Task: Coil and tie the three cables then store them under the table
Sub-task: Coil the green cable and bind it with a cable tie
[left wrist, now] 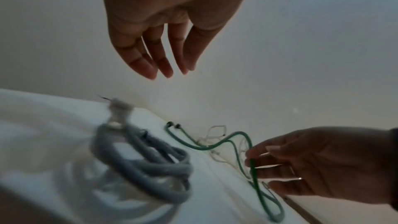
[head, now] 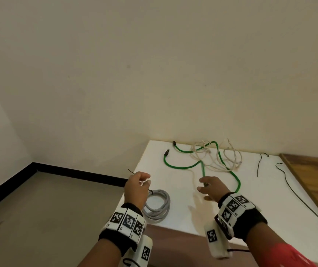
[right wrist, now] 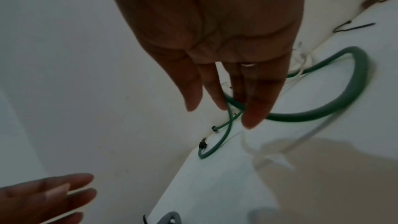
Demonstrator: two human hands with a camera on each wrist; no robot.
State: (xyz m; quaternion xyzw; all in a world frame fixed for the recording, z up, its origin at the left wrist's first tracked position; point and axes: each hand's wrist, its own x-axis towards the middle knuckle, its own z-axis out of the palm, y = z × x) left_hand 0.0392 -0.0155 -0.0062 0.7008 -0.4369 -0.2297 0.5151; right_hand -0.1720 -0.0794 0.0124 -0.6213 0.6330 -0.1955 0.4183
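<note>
1. On the white desk (head: 183, 214), near its front left corner, lies the grey cable (head: 157, 206), wound into a coil and cinched at its far side by a dark tie whose thin tail sticks out past the desk edge.
2. Above that coil hangs the left hand (head: 137, 186), fingers straight and relaxed in its wrist view, gripping nothing; it is just over the coil and not touching it.
3. Farther back, the green cable (head: 219, 160) runs in loose bends from the wall side toward the front, its two dark plugs lying close together near the far left corner of the desk.
4. Tangled with the green one against the wall is the white cable (head: 229, 155), in loose uncoiled loops.
5. The right hand (head: 211, 188) is over the middle of the desk; its fingers are spread and nearly straight, and the green cable passes between them. Whether the fingertips truly pinch the strand cannot be told from the blurred wrist views.
6. To the right, well apart from the cables, two black zip ties (head: 261, 163) lie flat on the desk, one short and bent, the other long and nearly straight.
7. A wooden board (head: 316, 180) borders the right edge of the desk.
8. Both wrists carry bands with black-and-white marker squares.
</note>
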